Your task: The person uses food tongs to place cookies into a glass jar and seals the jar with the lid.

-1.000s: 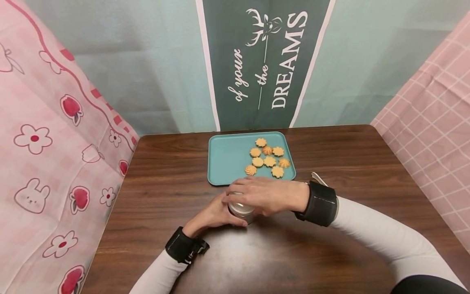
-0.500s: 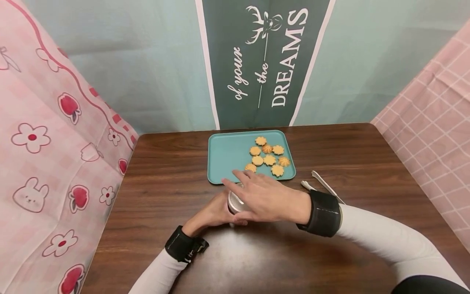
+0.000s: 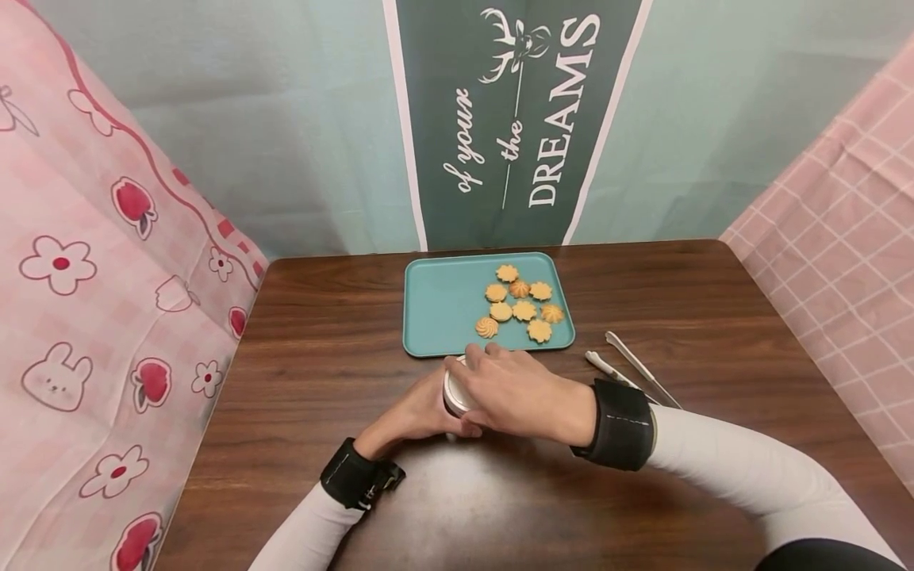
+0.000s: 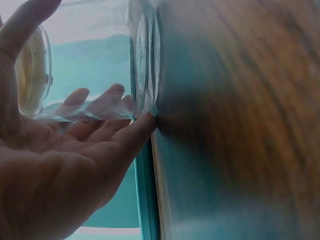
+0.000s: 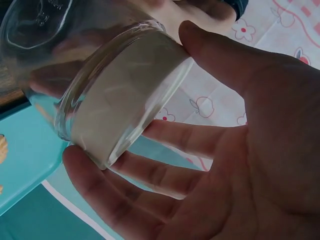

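Observation:
A clear jar (image 4: 92, 62) stands on the table, lying sideways in the left wrist view because that view is turned. My left hand (image 3: 421, 408) holds the jar round its side, fingers behind the glass. On the jar's mouth sits a pale lid (image 5: 127, 92). My right hand (image 3: 524, 392) grips the lid's rim from above, thumb on one side and fingertips on the other. In the head view my right hand hides much of the jar and lid. Just behind the hands lies a teal tray (image 3: 443, 309) with several cookies (image 3: 524, 310) on its right half.
Metal tongs (image 3: 639, 365) lie on the brown wooden table (image 3: 321, 333), partly under my right forearm. Pink patterned cloth (image 3: 107, 317) hangs at the left and pink checked cloth (image 3: 842, 222) at the right. A green and teal curtain (image 3: 314, 135) hangs behind.
My right hand turned on the lid, its fingers spreading half a second ago and now bent round the rim again. More of the tongs shows. The left hand has stayed on the jar.

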`<state>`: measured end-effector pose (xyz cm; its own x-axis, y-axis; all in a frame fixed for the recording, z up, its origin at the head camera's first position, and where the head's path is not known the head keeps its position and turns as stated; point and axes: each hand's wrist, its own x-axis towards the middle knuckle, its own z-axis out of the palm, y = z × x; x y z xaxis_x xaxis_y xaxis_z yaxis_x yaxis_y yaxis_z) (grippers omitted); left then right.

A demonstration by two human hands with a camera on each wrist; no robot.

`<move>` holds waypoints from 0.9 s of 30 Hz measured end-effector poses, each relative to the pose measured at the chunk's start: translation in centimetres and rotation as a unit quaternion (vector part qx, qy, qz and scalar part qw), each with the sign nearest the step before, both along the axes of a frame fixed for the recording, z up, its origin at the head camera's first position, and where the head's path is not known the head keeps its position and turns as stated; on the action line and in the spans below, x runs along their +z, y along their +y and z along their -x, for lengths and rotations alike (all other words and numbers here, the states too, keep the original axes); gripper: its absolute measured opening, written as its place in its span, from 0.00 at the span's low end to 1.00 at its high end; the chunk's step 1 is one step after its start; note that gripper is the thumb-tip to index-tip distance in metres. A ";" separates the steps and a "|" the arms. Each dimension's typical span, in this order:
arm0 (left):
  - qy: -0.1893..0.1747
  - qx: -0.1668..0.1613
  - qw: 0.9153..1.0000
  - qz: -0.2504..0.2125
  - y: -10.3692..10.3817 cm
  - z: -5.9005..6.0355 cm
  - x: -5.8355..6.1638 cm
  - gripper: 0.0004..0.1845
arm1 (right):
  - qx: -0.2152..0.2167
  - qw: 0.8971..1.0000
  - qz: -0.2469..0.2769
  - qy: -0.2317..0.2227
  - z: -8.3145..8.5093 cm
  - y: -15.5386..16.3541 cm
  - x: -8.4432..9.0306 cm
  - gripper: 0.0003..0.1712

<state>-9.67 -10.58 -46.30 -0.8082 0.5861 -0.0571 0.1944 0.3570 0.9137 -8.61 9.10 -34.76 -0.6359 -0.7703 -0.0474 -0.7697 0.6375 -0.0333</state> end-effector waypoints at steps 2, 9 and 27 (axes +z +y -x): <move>0.001 0.000 1.000 0.000 0.0 0.0 0.0 0.47 | 0.003 1.000 0.001 0.002 0.1 0.0 0.0 0.39; -0.001 -0.003 1.000 -0.002 -0.1 0.1 0.0 0.49 | 0.023 1.000 -0.004 -0.014 0.5 0.0 0.1 0.39; -0.002 -0.014 1.000 -0.011 -0.1 0.1 0.0 0.57 | 0.125 0.991 0.002 -0.049 2.1 1.3 0.3 0.38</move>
<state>-9.76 -10.64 -46.27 -0.7908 0.6103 -0.0464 0.2010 0.3305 0.9221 -10.67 10.40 -34.42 -0.4176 -0.9036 -0.0960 -0.8966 0.4269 -0.1181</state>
